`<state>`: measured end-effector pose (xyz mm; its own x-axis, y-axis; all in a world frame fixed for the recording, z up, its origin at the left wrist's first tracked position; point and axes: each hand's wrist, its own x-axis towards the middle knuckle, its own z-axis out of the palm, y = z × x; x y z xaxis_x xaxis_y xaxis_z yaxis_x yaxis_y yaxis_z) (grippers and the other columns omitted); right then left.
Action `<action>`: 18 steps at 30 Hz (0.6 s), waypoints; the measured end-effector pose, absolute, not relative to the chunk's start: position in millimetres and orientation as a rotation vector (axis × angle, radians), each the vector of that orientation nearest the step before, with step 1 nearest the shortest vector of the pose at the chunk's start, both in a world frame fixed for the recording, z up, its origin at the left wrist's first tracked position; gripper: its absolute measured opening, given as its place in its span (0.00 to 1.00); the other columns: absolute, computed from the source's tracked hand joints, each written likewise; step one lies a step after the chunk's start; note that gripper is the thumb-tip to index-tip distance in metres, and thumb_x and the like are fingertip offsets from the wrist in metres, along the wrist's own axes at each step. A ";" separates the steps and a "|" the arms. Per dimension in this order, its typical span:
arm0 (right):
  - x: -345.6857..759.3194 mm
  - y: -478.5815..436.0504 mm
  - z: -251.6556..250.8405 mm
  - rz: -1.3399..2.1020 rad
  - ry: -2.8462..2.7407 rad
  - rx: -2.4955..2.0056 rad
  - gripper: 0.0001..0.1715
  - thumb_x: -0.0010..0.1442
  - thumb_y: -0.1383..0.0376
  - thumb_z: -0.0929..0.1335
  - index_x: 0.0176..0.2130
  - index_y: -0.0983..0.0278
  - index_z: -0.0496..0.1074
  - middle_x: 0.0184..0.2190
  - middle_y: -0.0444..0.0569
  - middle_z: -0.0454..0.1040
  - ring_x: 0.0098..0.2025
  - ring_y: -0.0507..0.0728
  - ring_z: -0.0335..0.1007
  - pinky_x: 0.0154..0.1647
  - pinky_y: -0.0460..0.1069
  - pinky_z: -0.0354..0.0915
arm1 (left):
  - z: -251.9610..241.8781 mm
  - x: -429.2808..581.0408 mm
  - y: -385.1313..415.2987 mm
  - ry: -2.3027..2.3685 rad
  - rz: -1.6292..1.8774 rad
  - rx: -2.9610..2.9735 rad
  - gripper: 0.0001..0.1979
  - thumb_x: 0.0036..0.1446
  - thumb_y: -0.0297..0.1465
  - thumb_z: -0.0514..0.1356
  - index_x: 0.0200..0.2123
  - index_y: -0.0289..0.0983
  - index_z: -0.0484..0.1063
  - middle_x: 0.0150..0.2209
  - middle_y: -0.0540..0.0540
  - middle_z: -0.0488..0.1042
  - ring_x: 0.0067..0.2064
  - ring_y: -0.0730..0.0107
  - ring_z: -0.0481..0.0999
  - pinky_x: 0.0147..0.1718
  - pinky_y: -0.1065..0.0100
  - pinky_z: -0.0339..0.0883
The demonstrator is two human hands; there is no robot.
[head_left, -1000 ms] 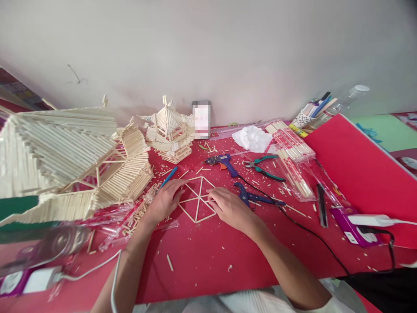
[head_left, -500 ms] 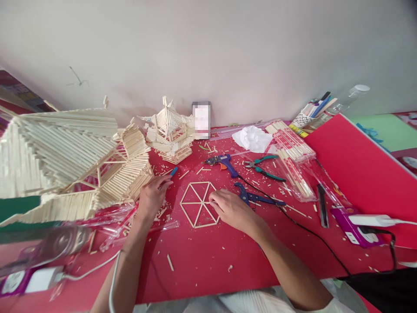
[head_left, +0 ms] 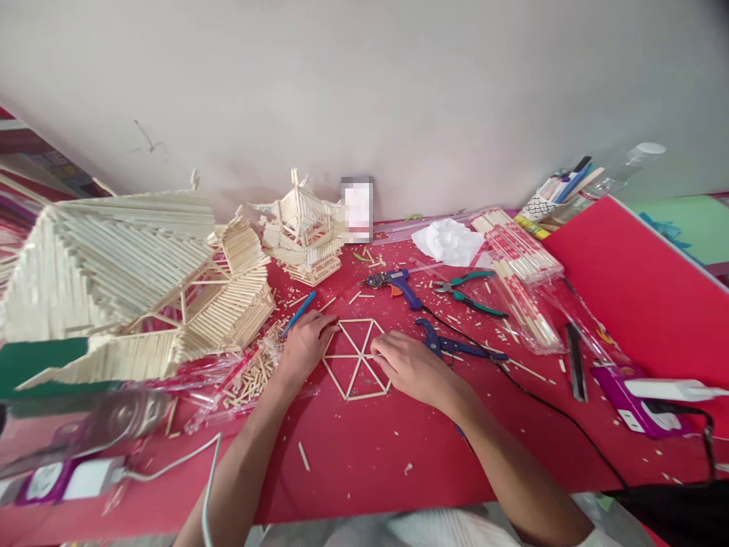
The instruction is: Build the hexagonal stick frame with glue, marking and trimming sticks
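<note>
A flat hexagon frame of thin wooden sticks (head_left: 367,396), with spokes meeting at its middle, lies on the red tabletop. My left hand (head_left: 307,342) pinches its left corner, fingertips together. At the right corner, my right hand (head_left: 407,365) has its fingers closed on the frame, hiding that part of it. A blue pen (head_left: 299,313) lies just beyond my left hand, apart from the fingers. Short cut sticks (head_left: 255,376) are heaped by my left wrist.
Stick-built models, a large roofed one (head_left: 130,258) and a small pavilion (head_left: 307,235), stand left and behind. Rightward lie a glue gun (head_left: 402,287), green-handled pliers (head_left: 464,292), a blue cutter (head_left: 449,346), packed sticks (head_left: 518,251) and a black cable (head_left: 547,418). A white cable (head_left: 210,479) crosses near my left forearm.
My left hand has let go of the blue pen, which now lies on the table, and moved right to the frame's left corner. My right hand stays at the right corner.
</note>
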<state>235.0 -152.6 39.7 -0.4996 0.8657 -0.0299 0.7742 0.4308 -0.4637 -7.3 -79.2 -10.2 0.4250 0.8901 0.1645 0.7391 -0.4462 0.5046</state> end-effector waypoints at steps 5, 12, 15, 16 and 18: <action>234.5 -152.7 40.5 0.616 -2.460 -1.424 0.09 0.73 0.71 0.63 0.39 0.62 0.69 0.36 0.50 0.75 0.39 0.58 0.70 0.38 0.51 0.62 | -10.2 2.3 -72.3 1.437 0.602 2.300 0.10 0.68 0.33 0.59 0.44 0.40 0.81 0.42 0.43 0.81 0.42 0.62 0.80 0.44 0.64 0.75; 234.9 -154.3 39.7 0.597 -2.485 -1.446 0.10 0.72 0.74 0.63 0.39 0.63 0.69 0.36 0.50 0.76 0.39 0.58 0.71 0.38 0.50 0.61 | -5.3 4.5 -68.7 1.447 0.636 2.233 0.08 0.66 0.33 0.61 0.37 0.40 0.81 0.39 0.44 0.81 0.40 0.61 0.80 0.42 0.64 0.73; 234.9 -154.6 39.1 0.596 -2.488 -1.443 0.09 0.72 0.73 0.63 0.40 0.63 0.69 0.36 0.50 0.76 0.39 0.58 0.71 0.38 0.51 0.61 | -6.2 4.7 -68.2 1.452 0.630 2.238 0.09 0.67 0.33 0.60 0.37 0.40 0.80 0.39 0.44 0.81 0.41 0.60 0.80 0.43 0.63 0.73; 235.0 -154.5 38.9 0.594 -2.488 -1.442 0.09 0.72 0.73 0.63 0.40 0.63 0.69 0.36 0.50 0.75 0.39 0.58 0.71 0.38 0.51 0.61 | -7.2 5.0 -67.7 1.455 0.632 2.250 0.09 0.67 0.33 0.60 0.37 0.39 0.80 0.38 0.44 0.81 0.41 0.60 0.80 0.44 0.62 0.73; 235.0 -154.2 38.6 0.593 -2.487 -1.439 0.09 0.72 0.73 0.63 0.40 0.63 0.69 0.36 0.50 0.75 0.39 0.58 0.71 0.38 0.51 0.62 | -9.3 5.6 -66.7 1.464 0.641 2.283 0.09 0.68 0.32 0.59 0.36 0.39 0.78 0.38 0.44 0.80 0.41 0.59 0.79 0.45 0.61 0.72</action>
<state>235.0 -154.2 38.6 -0.5024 0.8644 -0.0212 0.7810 0.4431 -0.4400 5.6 -66.7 -9.3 0.3629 0.9138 0.1823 0.7537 -0.4029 0.5192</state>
